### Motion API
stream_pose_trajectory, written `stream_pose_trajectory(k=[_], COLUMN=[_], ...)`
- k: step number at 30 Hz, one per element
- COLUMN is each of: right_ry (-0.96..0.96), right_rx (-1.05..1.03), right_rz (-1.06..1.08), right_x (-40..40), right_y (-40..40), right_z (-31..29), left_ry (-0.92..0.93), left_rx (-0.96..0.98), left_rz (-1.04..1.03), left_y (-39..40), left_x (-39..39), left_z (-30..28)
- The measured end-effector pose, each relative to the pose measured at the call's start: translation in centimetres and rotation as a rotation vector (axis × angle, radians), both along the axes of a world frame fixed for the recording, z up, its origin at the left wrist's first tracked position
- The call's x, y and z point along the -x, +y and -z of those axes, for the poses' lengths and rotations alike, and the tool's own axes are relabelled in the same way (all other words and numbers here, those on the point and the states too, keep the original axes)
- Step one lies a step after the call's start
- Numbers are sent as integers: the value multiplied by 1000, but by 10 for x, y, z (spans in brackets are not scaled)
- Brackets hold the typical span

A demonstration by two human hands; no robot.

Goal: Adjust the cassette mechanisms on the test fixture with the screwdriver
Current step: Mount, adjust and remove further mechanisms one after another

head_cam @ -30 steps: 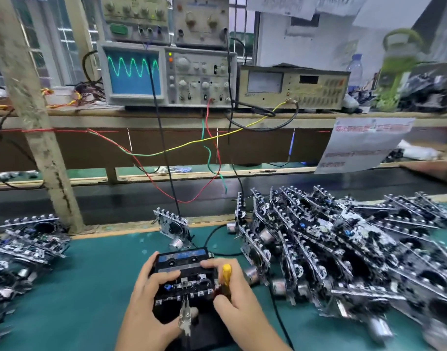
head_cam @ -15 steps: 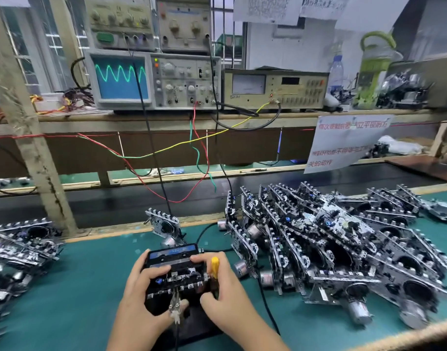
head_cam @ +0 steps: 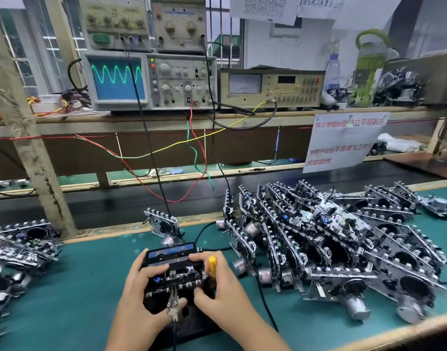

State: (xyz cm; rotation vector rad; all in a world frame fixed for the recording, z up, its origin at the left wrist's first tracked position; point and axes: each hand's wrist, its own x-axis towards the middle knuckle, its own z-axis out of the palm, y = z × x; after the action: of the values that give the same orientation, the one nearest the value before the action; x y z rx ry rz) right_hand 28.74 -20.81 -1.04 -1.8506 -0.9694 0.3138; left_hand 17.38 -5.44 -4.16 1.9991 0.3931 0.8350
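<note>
A cassette mechanism (head_cam: 178, 274) with a black cassette in it sits on the black test fixture (head_cam: 192, 323) at the near middle of the green mat. My left hand (head_cam: 138, 297) grips the mechanism's left side, fingers over its top and thumb by the metal clip (head_cam: 173, 304) at its front. My right hand (head_cam: 222, 287) grips the right side and holds a yellow-handled screwdriver (head_cam: 212, 266) upright against it; the screwdriver's tip is hidden.
A big heap of cassette mechanisms (head_cam: 331, 249) fills the mat to the right, a smaller heap (head_cam: 19, 249) lies at the left, and one mechanism (head_cam: 164, 225) stands just behind the fixture. An oscilloscope (head_cam: 146, 79) showing a green wave, and coloured wires, sit on the shelf behind.
Both hands keep their hold on the mechanism and screwdriver. The view has shifted, showing more of the bench's right side and near edge.
</note>
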Motion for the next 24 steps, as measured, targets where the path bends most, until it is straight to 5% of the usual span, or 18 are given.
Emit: stream_pose_trajectory(k=[24], right_ry=[-18], right_rx=[-49], right_rz=[-26], right_x=[-5], right_y=[-3], right_z=[4], left_ry=[48], left_rx=[-11], left_rz=[-20], left_y=[0], left_x=[1], left_z=[1])
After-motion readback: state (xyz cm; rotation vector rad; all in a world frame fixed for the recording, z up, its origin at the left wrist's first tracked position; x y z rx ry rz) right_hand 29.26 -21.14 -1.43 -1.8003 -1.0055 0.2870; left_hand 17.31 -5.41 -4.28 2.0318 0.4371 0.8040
